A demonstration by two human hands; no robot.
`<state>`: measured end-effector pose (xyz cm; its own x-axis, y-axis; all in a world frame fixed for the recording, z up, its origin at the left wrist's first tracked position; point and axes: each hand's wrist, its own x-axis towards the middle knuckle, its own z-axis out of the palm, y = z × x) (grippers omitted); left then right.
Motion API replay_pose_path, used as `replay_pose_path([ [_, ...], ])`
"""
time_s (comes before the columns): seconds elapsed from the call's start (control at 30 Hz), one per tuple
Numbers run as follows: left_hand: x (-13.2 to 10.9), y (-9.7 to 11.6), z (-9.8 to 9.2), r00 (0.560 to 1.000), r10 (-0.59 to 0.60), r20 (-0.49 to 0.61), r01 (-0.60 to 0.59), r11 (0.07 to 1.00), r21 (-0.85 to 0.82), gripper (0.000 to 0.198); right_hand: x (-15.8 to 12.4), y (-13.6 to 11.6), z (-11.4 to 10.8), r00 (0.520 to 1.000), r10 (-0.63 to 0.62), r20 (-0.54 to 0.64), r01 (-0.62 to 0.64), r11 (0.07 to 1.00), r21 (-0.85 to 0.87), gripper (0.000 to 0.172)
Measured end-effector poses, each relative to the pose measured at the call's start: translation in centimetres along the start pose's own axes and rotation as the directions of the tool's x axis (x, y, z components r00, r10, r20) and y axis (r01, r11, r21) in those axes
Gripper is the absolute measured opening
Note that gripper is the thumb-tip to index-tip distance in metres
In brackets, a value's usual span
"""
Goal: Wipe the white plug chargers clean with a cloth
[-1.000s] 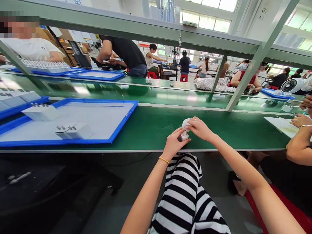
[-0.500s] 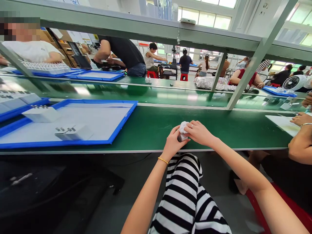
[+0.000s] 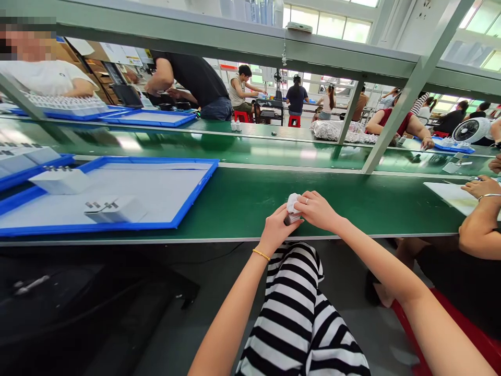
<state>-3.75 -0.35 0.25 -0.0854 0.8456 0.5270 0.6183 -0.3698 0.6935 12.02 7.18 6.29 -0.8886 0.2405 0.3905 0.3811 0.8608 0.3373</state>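
Note:
My left hand (image 3: 276,227) is closed round a small white block, likely a power adapter (image 3: 291,219), just above the front edge of the green bench (image 3: 242,203). Pressed on the block's top is a crumpled white cloth (image 3: 293,201), pinched in the fingers of my right hand (image 3: 318,210). Fingers and cloth cover most of the block. To the left lies a blue-rimmed tray (image 3: 198,193) lined in white. White adapters with metal prongs stand in it, one near the front (image 3: 117,210) and a group farther back (image 3: 60,180).
Another blue tray (image 3: 64,161) with white adapters sits at the far left. A slanting metal post (image 3: 403,104) and a long beam (image 3: 235,39) frame the bench. At the right, a co-worker's hand (image 3: 483,186) is over a white board (image 3: 444,190). Other people work beyond.
The view has shifted slightly. Both hands stay together at the block, and the right hand's cloth has moved a little on it, showing more of the block's side.

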Motion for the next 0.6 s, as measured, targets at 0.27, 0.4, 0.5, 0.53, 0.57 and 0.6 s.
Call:
replay_pose_path([
  [0.27,-0.01,0.15,-0.15,1.000,0.013,0.006,-0.013,1.000,0.026,0.032,-0.10,0.07,-0.03,1.000,-0.001,0.008,0.001,0.997,0.077,0.015],
  [0.4,0.00,-0.10,-0.24,0.999,0.034,0.004,-0.034,0.998,0.048,0.031,0.07,0.00,-0.06,1.000,0.001,0.012,-0.003,0.993,0.118,0.016],
  [0.5,0.05,-0.43,-0.21,0.999,0.053,-0.011,-0.052,0.997,0.065,0.029,0.20,-0.04,-0.06,1.000,0.004,0.024,-0.007,0.989,0.150,0.017],
  [0.53,0.07,-0.50,-0.20,0.998,0.055,-0.013,-0.054,0.996,0.066,0.028,0.24,-0.03,-0.06,1.000,0.004,0.028,-0.008,0.987,0.158,0.017],
  [0.57,0.11,-0.54,-0.20,0.998,0.055,-0.013,-0.054,0.996,0.064,0.027,0.27,-0.01,-0.04,1.000,0.002,0.031,-0.007,0.986,0.165,0.017],
  [0.6,0.14,-0.54,-0.21,0.998,0.054,-0.011,-0.053,0.997,0.062,0.026,0.31,0.02,-0.02,0.999,-0.002,0.034,-0.004,0.985,0.173,0.017],
])
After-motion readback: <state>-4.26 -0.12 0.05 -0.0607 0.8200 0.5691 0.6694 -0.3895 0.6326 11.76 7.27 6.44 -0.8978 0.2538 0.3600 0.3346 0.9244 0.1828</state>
